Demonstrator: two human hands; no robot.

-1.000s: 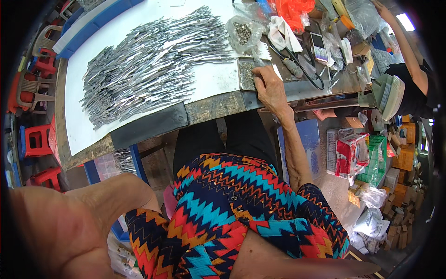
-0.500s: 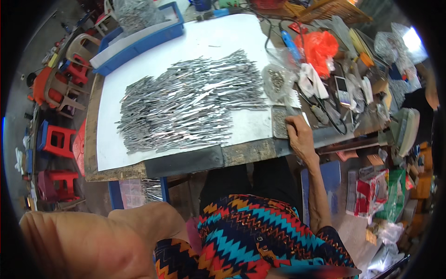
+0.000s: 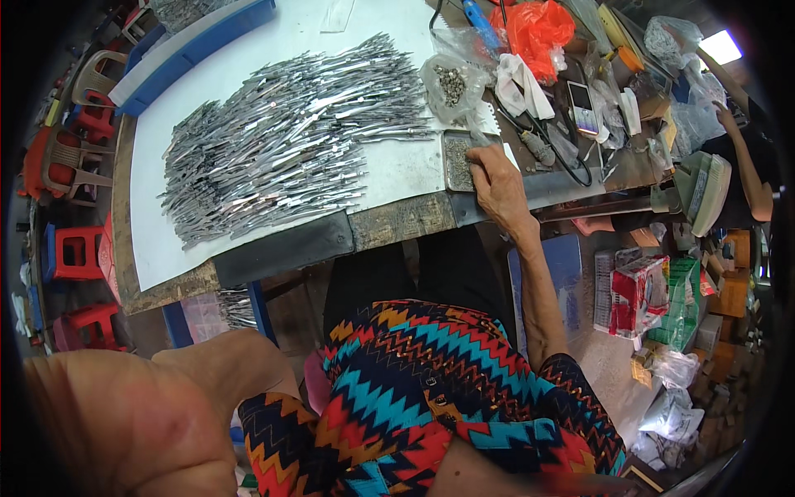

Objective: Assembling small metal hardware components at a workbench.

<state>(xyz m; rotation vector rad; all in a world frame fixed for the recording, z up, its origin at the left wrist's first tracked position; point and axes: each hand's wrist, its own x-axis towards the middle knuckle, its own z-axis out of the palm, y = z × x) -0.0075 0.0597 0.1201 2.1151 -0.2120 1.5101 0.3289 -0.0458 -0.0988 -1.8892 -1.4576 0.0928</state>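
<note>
My right hand [image 3: 497,182] is at the right side of a small shallow tray [image 3: 448,166] near the table's front edge. Its fingers are bent and drawn together over tiny metal pieces [image 3: 457,157] in the tray; whatever they may pinch is too small to make out. Very close and large at the lower left is my left hand [image 3: 124,422]; its palm and wrist show, but its fingers fall outside the view. Many thin silvery metal strips [image 3: 281,141] lie in a wide layered heap on white paper [image 3: 406,170], left of the tray.
Behind the tray sits a clear plastic bag of small metal parts [image 3: 450,85]. A blue bin [image 3: 195,54] stands at the back left. To the right are a white cloth [image 3: 523,87], an orange-red bag [image 3: 538,37] and a black cable [image 3: 567,170]. Another person's arm [image 3: 741,157] shows far right.
The whole view has shifted, so the table sits higher and further left. My right fingertips have moved from the tray's right edge to over its metal pieces. My left hand stays raised and close.
</note>
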